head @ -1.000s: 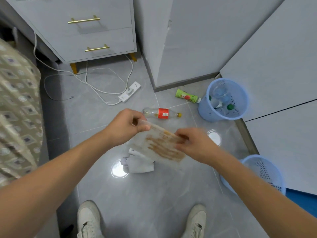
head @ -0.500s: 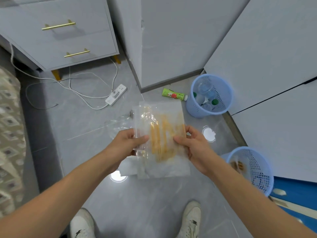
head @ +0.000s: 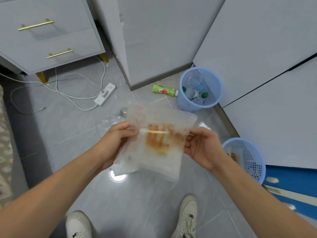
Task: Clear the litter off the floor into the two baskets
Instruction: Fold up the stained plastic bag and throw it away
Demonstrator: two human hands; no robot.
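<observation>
Fingers of both hands are pinching one clear plastic bag [head: 154,143], smeared orange-brown across its middle, and holding it up over the grey tiled floor [head: 137,203]. The left hand [head: 116,140] is curling round the bag's left edge, thumb pressing on the front; the right hand [head: 202,148] is gripping the right edge, its fingertips tucked against the film. The bag is hanging between them, well above the tiles, with its lower part sagging towards the person's white shoes [head: 187,217].

Under the bag, something white and crumpled [head: 120,170] is peeking out on the floor; I cannot tell what it is. Past the left hand, a bit of clear wrapper [head: 109,121] is lying flat, and a small roundish thing [head: 123,112] is showing just above the bag's top edge, too blurred to name.

A green-labelled bottle [head: 164,91] is lying on its side near the foot of the grey cabinet corner [head: 154,48], just beside the far blue basket [head: 214,100], which is holding clear bottles with green caps. The near blue basket [head: 248,160] is standing by the wall on the right, close to the right wrist, with something brownish inside it.

Over by the left, a white power strip [head: 105,96] is lying among its loose cables, in front of a grey drawer unit [head: 51,40] with brass handles.
</observation>
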